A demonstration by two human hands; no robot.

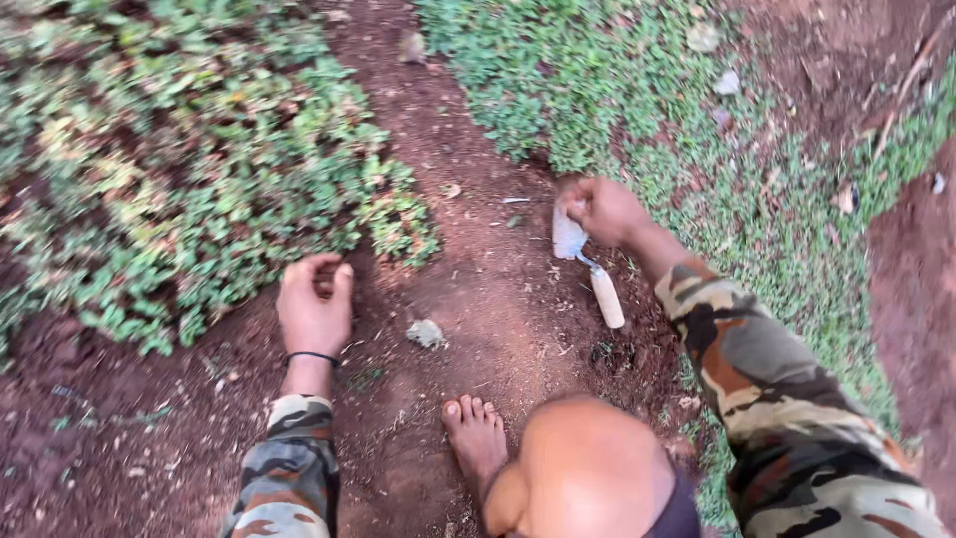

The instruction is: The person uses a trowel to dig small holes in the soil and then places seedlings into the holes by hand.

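Both hands curl: left hand [315,302] on soil, right hand [604,209] gripping trowel [586,264], blade partly hidden.

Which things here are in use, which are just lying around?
In use:
- trowel, blade gripped by right hand
- left hand curled on the soil beside the low plants

Lying about:
- small stone
- pale scraps in the grass

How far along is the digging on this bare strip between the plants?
Done: a bare dirt path runs between the green plants. In hand: the right hand grips the trowel by its blade, and the left hand rests on soil at the plants' edge. Left: a stone and scattered bits lie on the path.
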